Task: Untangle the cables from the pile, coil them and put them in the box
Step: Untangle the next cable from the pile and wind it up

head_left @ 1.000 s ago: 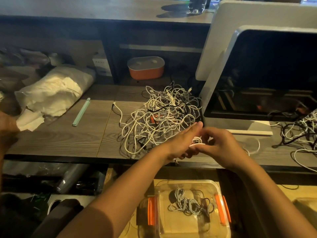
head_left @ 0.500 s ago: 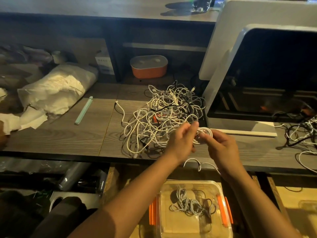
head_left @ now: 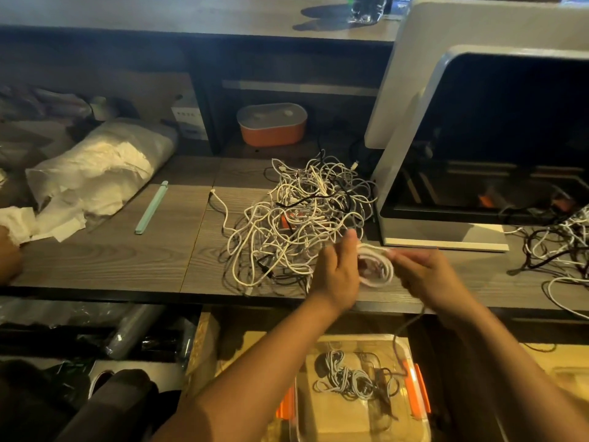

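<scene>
Coil (head_left: 377,270) thicker, face toward camera | left hand (head_left: 339,275) grips it | right hand (head_left: 428,277) pinches it

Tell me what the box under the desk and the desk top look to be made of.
Box: clear glossy plastic, likely; the cables inside show through its walls. Desk top: probably matte wood-grain laminate or wood; grey streaked grain, little shine.

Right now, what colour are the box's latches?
Orange latches, seen best in the head view.
</scene>
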`<state>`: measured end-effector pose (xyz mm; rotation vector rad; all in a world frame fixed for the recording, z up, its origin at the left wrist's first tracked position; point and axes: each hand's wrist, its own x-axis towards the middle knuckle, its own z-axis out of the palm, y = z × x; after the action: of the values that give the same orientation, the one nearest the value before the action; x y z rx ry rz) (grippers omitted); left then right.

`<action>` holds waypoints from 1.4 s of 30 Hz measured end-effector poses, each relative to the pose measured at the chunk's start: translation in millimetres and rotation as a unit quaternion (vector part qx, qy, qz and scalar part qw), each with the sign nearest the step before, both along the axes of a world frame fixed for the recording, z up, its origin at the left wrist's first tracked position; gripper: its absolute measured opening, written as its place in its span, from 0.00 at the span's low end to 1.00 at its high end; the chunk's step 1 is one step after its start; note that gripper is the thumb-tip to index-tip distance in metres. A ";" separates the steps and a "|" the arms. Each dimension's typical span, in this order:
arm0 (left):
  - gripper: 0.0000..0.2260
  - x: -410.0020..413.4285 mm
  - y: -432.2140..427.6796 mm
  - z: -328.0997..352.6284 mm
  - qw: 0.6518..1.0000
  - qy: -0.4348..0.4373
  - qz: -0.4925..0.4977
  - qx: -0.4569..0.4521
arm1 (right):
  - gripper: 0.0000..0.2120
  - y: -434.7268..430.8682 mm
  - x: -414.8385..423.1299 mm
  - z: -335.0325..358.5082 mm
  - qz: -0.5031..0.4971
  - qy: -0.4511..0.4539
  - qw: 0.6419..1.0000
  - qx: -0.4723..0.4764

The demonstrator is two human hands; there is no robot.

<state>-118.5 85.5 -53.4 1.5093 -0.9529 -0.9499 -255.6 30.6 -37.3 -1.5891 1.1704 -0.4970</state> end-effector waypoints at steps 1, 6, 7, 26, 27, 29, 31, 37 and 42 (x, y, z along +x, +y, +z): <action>0.21 -5.4 -4.8 3.9 0.998 0.003 0.068 -0.016 | 0.11 8.0 6.7 -6.3 0.002 -0.010 1.000 0.010; 0.26 -1.5 -33.3 -11.1 0.971 -0.118 0.204 -0.043 | 0.08 37.3 37.5 -30.6 0.109 0.165 0.969 -0.150; 0.25 0.5 -35.7 -19.7 0.969 -0.143 0.199 -0.032 | 0.06 37.3 38.4 -31.9 0.144 0.223 0.944 -0.196; 0.20 8.9 -3.5 -33.0 0.986 -0.089 -0.142 -0.004 | 0.07 -15.5 8.3 8.7 0.125 -0.086 0.985 0.083; 0.19 9.3 -3.0 -31.3 0.987 -0.054 -0.148 0.000 | 0.07 -13.4 9.6 4.1 0.103 -0.120 0.981 0.117; 0.21 10.1 -6.7 -26.4 0.993 0.007 -0.114 -0.009 | 0.06 -4.1 16.6 -8.5 0.045 -0.176 0.971 0.153; 0.24 9.5 -12.5 -20.7 0.999 0.000 -0.030 -0.012 | 0.06 10.6 28.7 -21.3 -0.013 -0.209 0.965 0.157; 0.25 9.7 -16.7 -27.7 0.980 -0.107 0.158 0.052 | 0.12 37.8 53.3 -37.4 -0.005 -0.145 0.989 0.042; 0.29 11.3 -27.0 -28.5 0.961 -0.120 0.217 0.123 | 0.12 34.4 54.4 -45.0 0.076 0.033 0.994 -0.071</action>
<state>-107.2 58.5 -81.9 1.9784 -0.6400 -0.5908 -201.2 65.0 -82.3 -1.8140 1.0735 -0.4389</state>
